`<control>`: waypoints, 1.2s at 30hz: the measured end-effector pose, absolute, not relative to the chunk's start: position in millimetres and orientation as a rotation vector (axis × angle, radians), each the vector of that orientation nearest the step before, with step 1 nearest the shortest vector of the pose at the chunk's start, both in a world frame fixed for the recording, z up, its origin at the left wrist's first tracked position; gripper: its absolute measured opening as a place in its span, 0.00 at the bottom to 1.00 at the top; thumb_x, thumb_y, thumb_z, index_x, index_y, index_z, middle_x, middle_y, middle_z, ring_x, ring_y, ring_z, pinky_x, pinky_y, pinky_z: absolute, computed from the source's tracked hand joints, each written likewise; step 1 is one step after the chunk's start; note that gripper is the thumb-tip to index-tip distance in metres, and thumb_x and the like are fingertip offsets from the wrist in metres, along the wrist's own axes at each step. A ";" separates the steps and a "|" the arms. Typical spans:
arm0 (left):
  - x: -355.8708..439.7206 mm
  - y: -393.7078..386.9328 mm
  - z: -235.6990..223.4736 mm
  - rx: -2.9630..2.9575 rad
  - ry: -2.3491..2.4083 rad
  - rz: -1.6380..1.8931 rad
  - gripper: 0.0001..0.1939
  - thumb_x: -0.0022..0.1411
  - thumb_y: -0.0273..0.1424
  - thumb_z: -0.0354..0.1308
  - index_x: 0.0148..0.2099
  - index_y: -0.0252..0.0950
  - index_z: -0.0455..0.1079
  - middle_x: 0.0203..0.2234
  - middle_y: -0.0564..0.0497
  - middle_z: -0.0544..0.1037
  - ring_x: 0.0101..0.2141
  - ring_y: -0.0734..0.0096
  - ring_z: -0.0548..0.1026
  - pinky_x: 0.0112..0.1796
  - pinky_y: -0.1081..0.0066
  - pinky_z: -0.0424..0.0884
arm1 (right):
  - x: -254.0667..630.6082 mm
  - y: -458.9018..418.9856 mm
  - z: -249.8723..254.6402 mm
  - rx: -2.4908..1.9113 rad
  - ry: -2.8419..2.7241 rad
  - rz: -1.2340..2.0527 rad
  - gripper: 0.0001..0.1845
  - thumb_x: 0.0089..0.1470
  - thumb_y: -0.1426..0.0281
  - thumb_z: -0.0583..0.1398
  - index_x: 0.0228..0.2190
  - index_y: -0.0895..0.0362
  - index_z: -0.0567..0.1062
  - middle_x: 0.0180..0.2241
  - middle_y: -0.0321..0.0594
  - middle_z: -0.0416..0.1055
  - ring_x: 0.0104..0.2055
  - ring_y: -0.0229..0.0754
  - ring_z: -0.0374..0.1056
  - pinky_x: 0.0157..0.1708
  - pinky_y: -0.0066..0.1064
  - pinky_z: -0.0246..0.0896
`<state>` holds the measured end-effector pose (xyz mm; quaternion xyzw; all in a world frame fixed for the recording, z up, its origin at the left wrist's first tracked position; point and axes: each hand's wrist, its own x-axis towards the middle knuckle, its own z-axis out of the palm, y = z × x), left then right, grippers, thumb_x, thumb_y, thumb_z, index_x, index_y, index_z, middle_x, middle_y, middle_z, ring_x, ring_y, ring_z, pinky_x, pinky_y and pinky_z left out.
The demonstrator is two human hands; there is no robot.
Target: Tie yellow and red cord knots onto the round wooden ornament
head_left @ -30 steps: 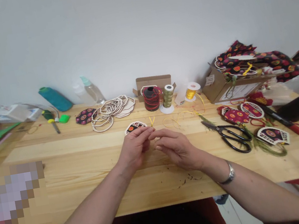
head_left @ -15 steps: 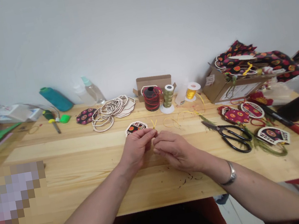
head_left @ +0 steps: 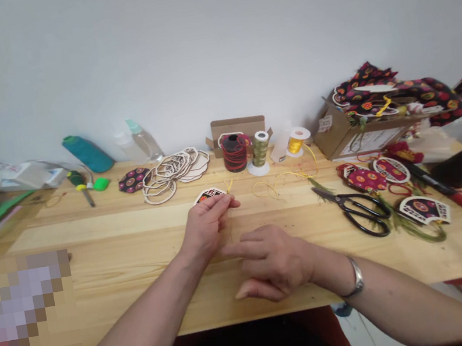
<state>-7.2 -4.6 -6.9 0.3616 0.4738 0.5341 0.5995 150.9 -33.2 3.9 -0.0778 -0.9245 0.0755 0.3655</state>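
My left hand is closed in a pinch on a yellow cord, whose two short ends stick up above the fingertips. Behind those fingers lies a patterned ornament with a pale cut-out frame, partly hidden by the hand. A faint thin thread seems to hang below the left fingertips. Nearer the table's front edge, my right hand is apart from the left, thumb and fingers spread, with nothing visible in it.
Black-handled scissors lie right of my hands, beside finished ornaments. Thread spools and a yellow cord spool stand at the back. Wooden frames are piled back left. A cardboard box holds fabric.
My right hand has drawn away from the left, down towards the table's front edge, and its fingers have opened. The left hand keeps its pinch and has shifted slightly left.
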 end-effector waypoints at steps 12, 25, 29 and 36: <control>-3.7 -8.6 -6.3 0.760 0.913 0.995 0.13 0.49 0.36 0.66 0.29 0.29 0.75 0.22 0.49 0.75 0.14 0.90 0.51 0.17 0.80 0.41 | 153.6 6.7 -6.1 -1.029 -1.357 1.393 0.09 0.47 0.64 0.64 0.27 0.57 0.78 0.23 0.35 0.73 0.26 0.35 0.65 0.28 0.28 0.60; -6.6 -9.3 3.6 1.400 1.285 1.116 0.08 0.53 0.34 0.62 0.33 0.37 0.80 0.34 0.46 0.81 0.39 0.62 0.75 0.43 0.66 0.66 | 165.6 14.0 -0.1 -0.997 -1.340 1.065 0.16 0.48 0.64 0.63 0.17 0.57 0.67 0.18 0.29 0.57 0.22 0.32 0.51 0.23 0.27 0.50; -7.1 -10.1 1.4 1.519 1.379 1.436 0.09 0.55 0.32 0.61 0.38 0.39 0.79 0.44 0.46 0.77 0.46 0.63 0.71 0.47 0.66 0.64 | 164.7 13.1 -1.7 -0.928 -1.455 0.904 0.12 0.49 0.67 0.63 0.19 0.57 0.70 0.22 0.33 0.66 0.26 0.35 0.60 0.30 0.29 0.57; -3.6 -14.5 1.3 1.137 1.069 1.131 0.15 0.52 0.36 0.64 0.41 0.34 0.78 0.18 0.55 0.71 0.18 0.81 0.58 0.21 0.75 0.56 | 161.2 6.8 -6.1 -0.853 -1.687 0.667 0.04 0.50 0.72 0.63 0.25 0.55 0.76 0.25 0.35 0.66 0.31 0.37 0.63 0.34 0.32 0.59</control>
